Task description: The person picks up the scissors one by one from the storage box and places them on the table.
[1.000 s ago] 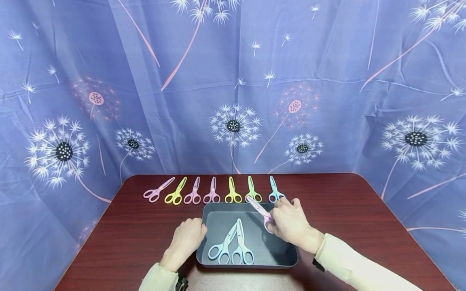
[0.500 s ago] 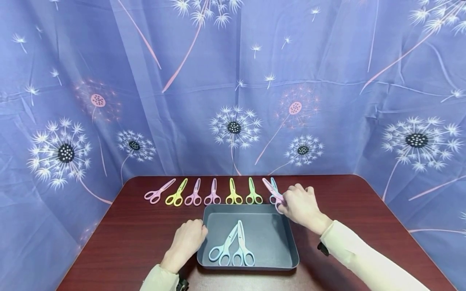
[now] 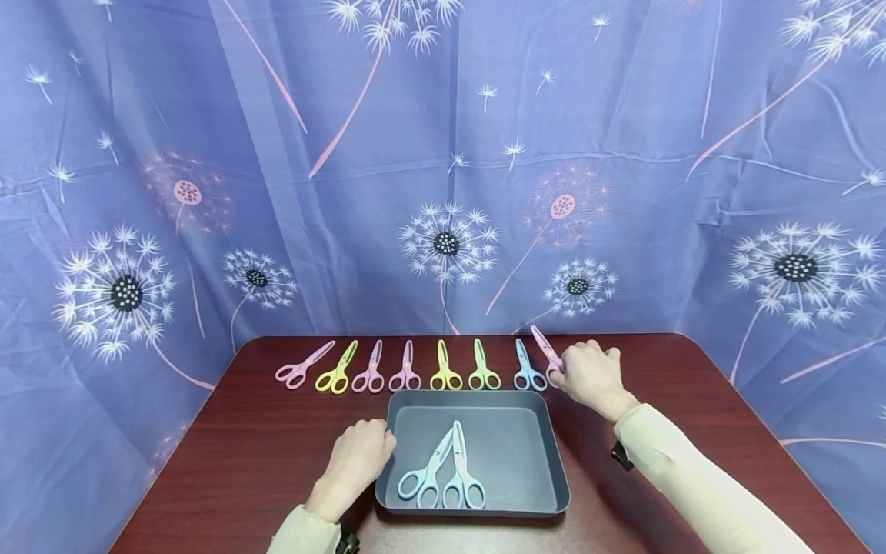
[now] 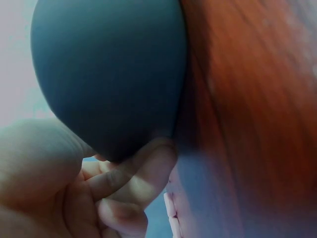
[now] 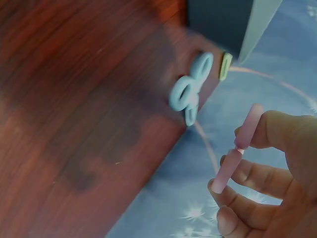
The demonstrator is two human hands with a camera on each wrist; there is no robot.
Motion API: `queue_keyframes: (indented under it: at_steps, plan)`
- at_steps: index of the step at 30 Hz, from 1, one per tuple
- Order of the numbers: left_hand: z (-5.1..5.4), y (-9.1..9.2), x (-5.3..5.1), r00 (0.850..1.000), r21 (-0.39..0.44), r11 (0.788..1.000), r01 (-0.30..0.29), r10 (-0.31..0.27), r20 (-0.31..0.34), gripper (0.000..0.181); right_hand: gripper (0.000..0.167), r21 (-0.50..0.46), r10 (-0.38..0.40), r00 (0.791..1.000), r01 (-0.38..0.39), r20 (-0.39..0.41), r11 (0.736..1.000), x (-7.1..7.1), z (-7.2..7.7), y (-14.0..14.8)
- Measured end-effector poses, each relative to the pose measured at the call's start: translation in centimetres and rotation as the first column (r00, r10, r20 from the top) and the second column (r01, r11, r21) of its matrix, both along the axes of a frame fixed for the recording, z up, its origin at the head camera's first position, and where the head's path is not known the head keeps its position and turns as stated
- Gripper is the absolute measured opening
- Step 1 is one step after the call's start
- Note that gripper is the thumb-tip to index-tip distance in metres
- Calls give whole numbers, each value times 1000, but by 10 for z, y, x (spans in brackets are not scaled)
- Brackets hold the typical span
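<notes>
My right hand (image 3: 591, 377) pinches a pair of pink scissors (image 3: 547, 348) by its handles, blades pointing away and to the left. These scissors are just right of the blue scissors (image 3: 527, 368); in the right wrist view the pink handles (image 5: 250, 124) appear raised off the table, between thumb and fingers. My left hand (image 3: 356, 460) grips the left wall of a dark grey tray (image 3: 508, 454), with fingers and thumb at its wall (image 4: 114, 74) in the left wrist view. Inside the tray lie two light blue scissors (image 3: 462, 469), their tips meeting.
Along the back of the dark red table (image 3: 263, 446) runs a row of pink, yellow, green and blue scissors, among them green scissors (image 3: 482, 365) and yellow scissors (image 3: 444, 367). Behind stands a blue dandelion-print curtain (image 3: 360, 231).
My right hand has carried the pink scissors from above the tray to the right and back, past the blue scissors. The left hand has stayed on the tray.
</notes>
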State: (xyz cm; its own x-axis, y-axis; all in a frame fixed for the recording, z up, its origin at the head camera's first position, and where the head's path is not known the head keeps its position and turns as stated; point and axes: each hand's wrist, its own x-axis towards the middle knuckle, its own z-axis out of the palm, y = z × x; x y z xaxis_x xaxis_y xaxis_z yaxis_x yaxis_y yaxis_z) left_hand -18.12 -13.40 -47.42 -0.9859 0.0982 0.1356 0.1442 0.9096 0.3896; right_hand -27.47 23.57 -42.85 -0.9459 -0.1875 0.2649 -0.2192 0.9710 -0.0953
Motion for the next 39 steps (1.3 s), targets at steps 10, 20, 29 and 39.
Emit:
queue_keyframes:
  at_steps: [10, 20, 29, 39]
  plan:
    - [0, 1, 0, 1000, -4, 1000, 2, -2, -7, 22, 27, -40, -83, 994, 86, 68, 996, -16, -13, 13]
    - [1, 2, 0, 1000, 2, 1000, 2, -2, 1, 24, 26, -39, -141, 982, 147, 129, 988, -27, -24, 20]
    - [0, 1, 0, 1000, 0, 1000, -4, 4, 2, 24, 25, -34, -165, 974, 172, 158, 984, -33, -34, 21]
    - [-2, 0, -1, 1000, 2, 1000, -3, 3, -12, 22, 24, -27, -184, 965, 192, 186, 981, -34, -38, 20]
